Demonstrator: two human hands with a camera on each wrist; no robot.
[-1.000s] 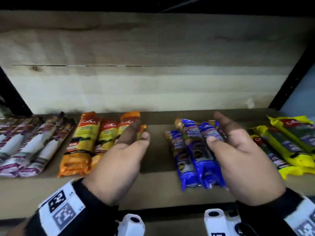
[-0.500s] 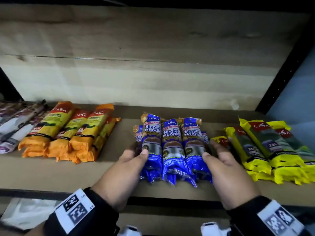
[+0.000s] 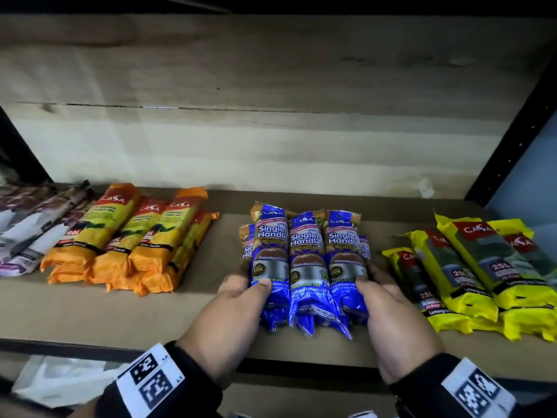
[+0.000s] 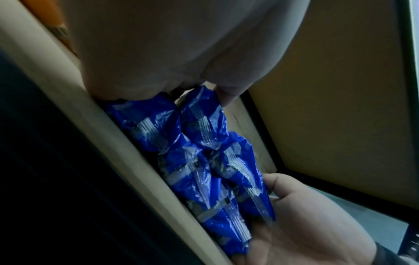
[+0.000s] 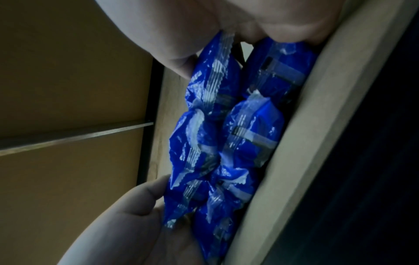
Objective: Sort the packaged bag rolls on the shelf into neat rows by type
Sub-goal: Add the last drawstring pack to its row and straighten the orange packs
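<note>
A stack of blue "Single Handle" bag rolls (image 3: 307, 260) lies mid-shelf, two layers deep, ends toward me. My left hand (image 3: 241, 294) grips its left side with the thumb on top. My right hand (image 3: 381, 286) grips the right side the same way. The fingers of both hands are hidden behind the stack. The left wrist view shows the crimped blue ends (image 4: 199, 161) between the left hand (image 4: 181, 44) and the right hand (image 4: 306, 224). From the right wrist, the blue rolls (image 5: 226, 125) sit between my right hand (image 5: 226, 18) and left hand (image 5: 136, 224).
Orange rolls (image 3: 132, 236) are piled left of centre, with purple-and-white rolls (image 3: 30, 227) at the far left. Yellow rolls (image 3: 470, 273) lie just right of my right hand. The cardboard-lined shelf board (image 3: 120, 312) has a dark front edge, and black uprights (image 3: 512, 140) frame it.
My left hand left the orange rolls and came to the blue stack. Both hands closed in on the blue rolls, which went from askew to squared up between them.
</note>
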